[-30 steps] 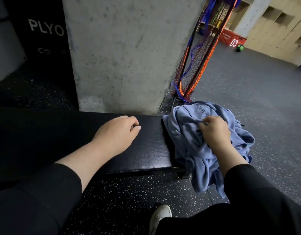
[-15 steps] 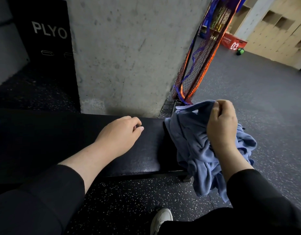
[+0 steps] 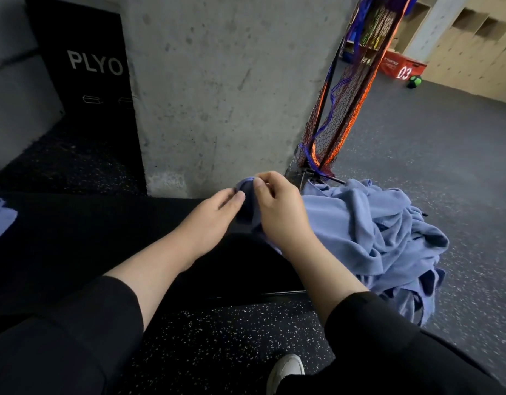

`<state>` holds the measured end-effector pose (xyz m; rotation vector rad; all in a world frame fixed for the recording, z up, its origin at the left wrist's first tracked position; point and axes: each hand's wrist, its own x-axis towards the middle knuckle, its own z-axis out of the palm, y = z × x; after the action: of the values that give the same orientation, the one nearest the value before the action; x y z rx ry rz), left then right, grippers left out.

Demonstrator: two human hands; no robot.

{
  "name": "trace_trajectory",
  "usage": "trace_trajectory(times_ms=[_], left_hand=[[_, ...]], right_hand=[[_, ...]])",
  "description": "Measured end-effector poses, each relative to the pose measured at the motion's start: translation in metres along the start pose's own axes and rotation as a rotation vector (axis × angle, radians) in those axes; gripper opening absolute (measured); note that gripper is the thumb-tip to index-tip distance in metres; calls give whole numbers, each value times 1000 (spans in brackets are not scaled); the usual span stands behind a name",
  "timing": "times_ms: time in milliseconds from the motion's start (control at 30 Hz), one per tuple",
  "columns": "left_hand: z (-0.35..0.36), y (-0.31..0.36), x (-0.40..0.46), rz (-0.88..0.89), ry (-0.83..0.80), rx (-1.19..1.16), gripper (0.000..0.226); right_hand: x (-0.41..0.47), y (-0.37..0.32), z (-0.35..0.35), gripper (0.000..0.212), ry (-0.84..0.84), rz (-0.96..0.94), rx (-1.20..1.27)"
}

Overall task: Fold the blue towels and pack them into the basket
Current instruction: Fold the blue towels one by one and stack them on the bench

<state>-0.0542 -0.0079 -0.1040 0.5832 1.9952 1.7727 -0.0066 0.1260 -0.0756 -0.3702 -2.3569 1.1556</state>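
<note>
A crumpled heap of blue towels (image 3: 371,235) hangs over the right end of a black padded bench (image 3: 103,235). One towel stretches from the heap toward the bench's middle. My right hand (image 3: 280,212) pinches that towel's edge between thumb and forefinger. Just to its left, my left hand (image 3: 214,215) pinches the same edge. Another blue towel (image 3: 1,220) shows at the far left edge on the bench. No basket is in view.
A concrete pillar (image 3: 217,81) stands right behind the bench. A black box marked PLYO (image 3: 86,81) sits at the back left. An orange and blue net frame (image 3: 345,95) leans beside the pillar. My white shoe (image 3: 286,372) rests on the speckled floor.
My right hand has pulled a towel edge leftward off the heap to over the bench. My left hand has lifted from the bench and taken hold of the same edge.
</note>
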Motion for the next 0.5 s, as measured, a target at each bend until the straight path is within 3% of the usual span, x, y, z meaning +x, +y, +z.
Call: trace_trajectory(times_ms=[100, 233, 400, 500], left_hand=[[-5, -2, -1, -69, 5, -212, 30], [-11, -5, 2, -196, 11, -423, 37], [-12, -11, 9, -207, 188, -348, 38], [-16, -13, 11, -211, 214, -285, 37]], right_hand=[[-3, -12, 15, 17, -49, 29, 133], [-4, -14, 27, 17, -85, 55, 164], [-5, -10, 20, 23, -221, 30, 38], [3, 2, 3, 18, -185, 17, -61]])
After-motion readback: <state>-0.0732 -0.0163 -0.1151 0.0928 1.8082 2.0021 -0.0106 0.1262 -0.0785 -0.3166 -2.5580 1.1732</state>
